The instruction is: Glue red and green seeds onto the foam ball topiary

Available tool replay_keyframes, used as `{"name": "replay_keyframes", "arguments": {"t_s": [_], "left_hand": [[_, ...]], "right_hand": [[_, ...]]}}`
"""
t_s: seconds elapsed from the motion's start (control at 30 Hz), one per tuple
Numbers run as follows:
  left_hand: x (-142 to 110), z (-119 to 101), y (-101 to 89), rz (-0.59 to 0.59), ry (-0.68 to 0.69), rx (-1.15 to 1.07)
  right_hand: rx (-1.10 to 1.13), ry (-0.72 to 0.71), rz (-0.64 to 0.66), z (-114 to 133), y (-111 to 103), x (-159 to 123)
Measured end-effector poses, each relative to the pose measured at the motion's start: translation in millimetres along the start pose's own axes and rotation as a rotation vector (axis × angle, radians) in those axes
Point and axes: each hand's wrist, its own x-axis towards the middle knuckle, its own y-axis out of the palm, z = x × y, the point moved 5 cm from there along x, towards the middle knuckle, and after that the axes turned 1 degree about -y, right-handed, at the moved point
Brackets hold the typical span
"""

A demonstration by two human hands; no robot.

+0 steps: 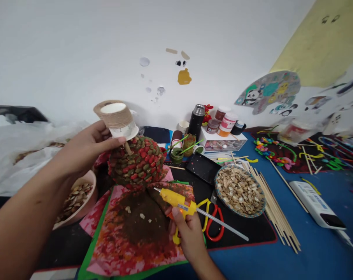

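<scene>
My left hand (96, 142) is closed around a white paper cup (125, 130) whose upper part is wound with brown twine (115, 119). Just below it is a rounded piece (138, 159) covered in red and green shells; whether cup and piece are joined I cannot tell. In my right hand (190, 231) is a yellow hot glue gun (176, 198), its nozzle pointing left near the shell piece and a clear glue stick (223, 223) out of its back. Under both lies red-painted paper (112, 249) with a dark stain and a few pale bits.
Pistachio-like shells fill a bowl (263, 206) at right and a pink tub (90, 194) at left. Red-handled scissors (215, 227) lie beside wooden sticks (277, 210). Paint jars (176, 155), a black thermos (196, 120) and a white power strip (316, 204) stand around.
</scene>
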Motion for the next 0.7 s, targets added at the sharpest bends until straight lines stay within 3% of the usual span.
{"name": "replay_keyframes", "arguments": {"t_s": [0.17,0.5,0.7], "left_hand": [[6.5,-4.5,-6.9,0.071,-0.074,-0.027],[19.6,-1.3,-9.9,0.231,-0.065,-0.035],[14.8,0.6,-8.7,0.228,-0.05,-0.027]], "right_hand": [[-0.017,-0.008,-0.024,5.4,0.9,-3.3],[-0.047,0.017,-0.058,6.5,-0.9,-2.4],[-0.036,0.03,-0.045,4.7,-1.2,-2.7]]}}
